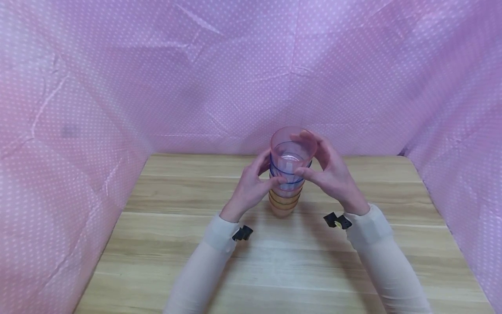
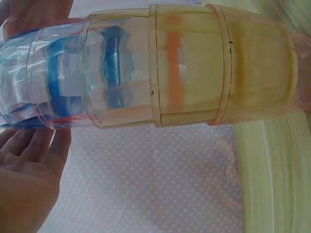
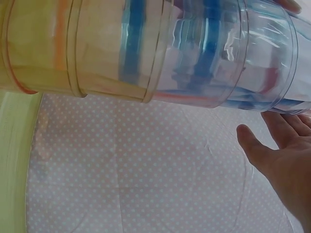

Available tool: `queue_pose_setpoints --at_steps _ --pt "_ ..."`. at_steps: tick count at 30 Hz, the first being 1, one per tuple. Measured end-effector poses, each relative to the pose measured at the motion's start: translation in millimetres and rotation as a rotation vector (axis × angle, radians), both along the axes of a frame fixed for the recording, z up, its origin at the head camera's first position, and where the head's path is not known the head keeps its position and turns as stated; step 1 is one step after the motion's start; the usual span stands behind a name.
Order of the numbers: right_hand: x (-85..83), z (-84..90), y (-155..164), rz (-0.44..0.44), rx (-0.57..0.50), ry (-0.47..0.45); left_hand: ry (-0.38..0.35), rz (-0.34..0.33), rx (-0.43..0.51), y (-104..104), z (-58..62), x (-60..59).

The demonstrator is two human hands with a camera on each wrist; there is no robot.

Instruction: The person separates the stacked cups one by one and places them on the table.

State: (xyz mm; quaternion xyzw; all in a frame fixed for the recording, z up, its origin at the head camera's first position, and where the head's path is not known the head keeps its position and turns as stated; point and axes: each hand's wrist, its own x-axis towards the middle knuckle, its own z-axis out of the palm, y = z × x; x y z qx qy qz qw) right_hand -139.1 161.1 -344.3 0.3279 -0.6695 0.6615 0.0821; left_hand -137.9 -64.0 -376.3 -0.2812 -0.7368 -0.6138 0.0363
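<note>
A tall upright stack of nested clear plastic cups stands between both hands. In the head view a pink cup (image 1: 280, 150) is on top, with blue-rimmed cups (image 1: 284, 175) below it and yellow-orange cups (image 1: 283, 204) at the bottom. My left hand (image 1: 250, 185) grips the stack around the blue cups, thumb in front. My right hand (image 1: 336, 178) holds the top pink cup, thumb on the near side and fingers behind. The left wrist view shows the yellow cups (image 2: 194, 68) close up, below the left hand's fingers. Whether the stack's base touches the table cannot be told.
A wooden table (image 1: 164, 253) lies under the arms. Pink dotted cloth (image 1: 219, 87) walls it in at the back and both sides, with the stack toward the far edge. Small black cameras are strapped to both wrists.
</note>
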Motion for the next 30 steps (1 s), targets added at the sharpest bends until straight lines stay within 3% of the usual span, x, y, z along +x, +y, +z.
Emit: queue_pose_setpoints --at_steps 22,30 --pt "4.0 9.0 -6 -0.027 -0.148 0.036 0.001 0.012 -0.01 2 -1.9 1.5" --pt "6.5 16.1 -12 -0.011 -0.263 0.08 0.01 0.021 -0.029 1 -0.4 0.6"
